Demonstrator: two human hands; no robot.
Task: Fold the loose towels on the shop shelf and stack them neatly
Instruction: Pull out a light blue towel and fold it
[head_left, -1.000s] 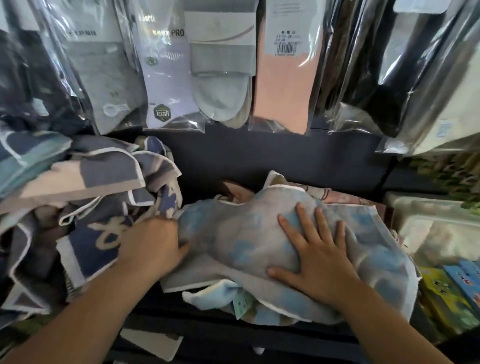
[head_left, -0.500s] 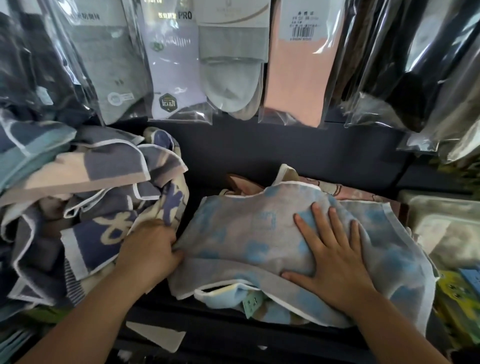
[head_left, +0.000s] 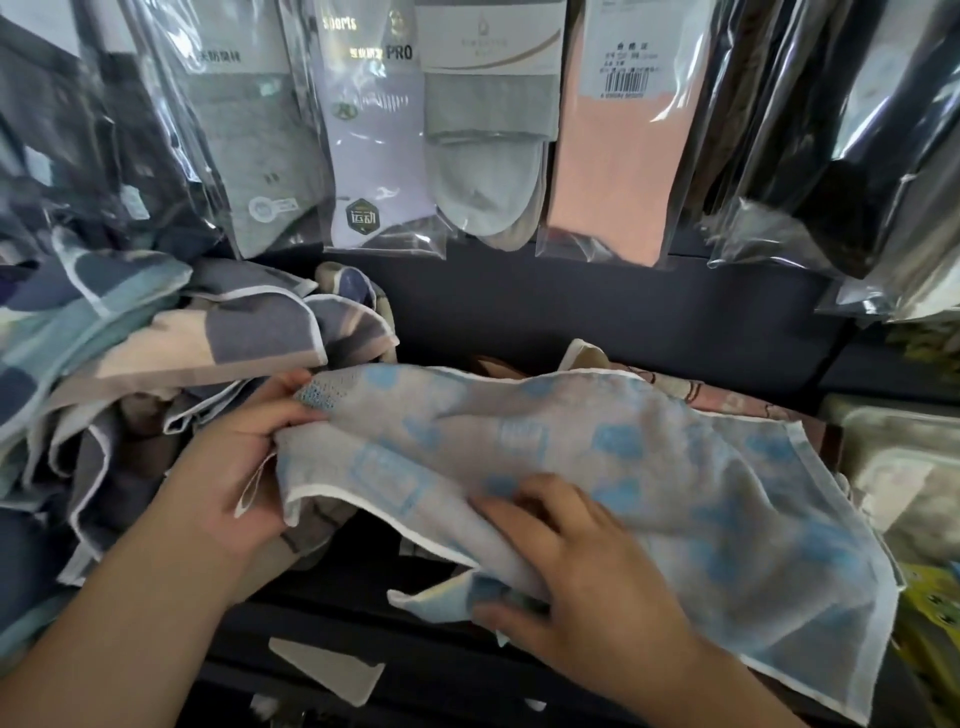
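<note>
Overhead, packaged socks (head_left: 483, 156) hang above a dark shelf (head_left: 457, 670) heaped with towels (head_left: 249, 332).

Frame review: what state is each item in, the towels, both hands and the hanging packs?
Blue-patterned towel, unfolded, rumpled, held at its left and front edges.
Left hand, grips the towel's left edge.
Right hand, pinches the front edge, fingers curled.
Towel heap on the left, loose, unfolded.
Pink towel, lying under the blue one.
Sock packs, hanging in clear bags.
</note>
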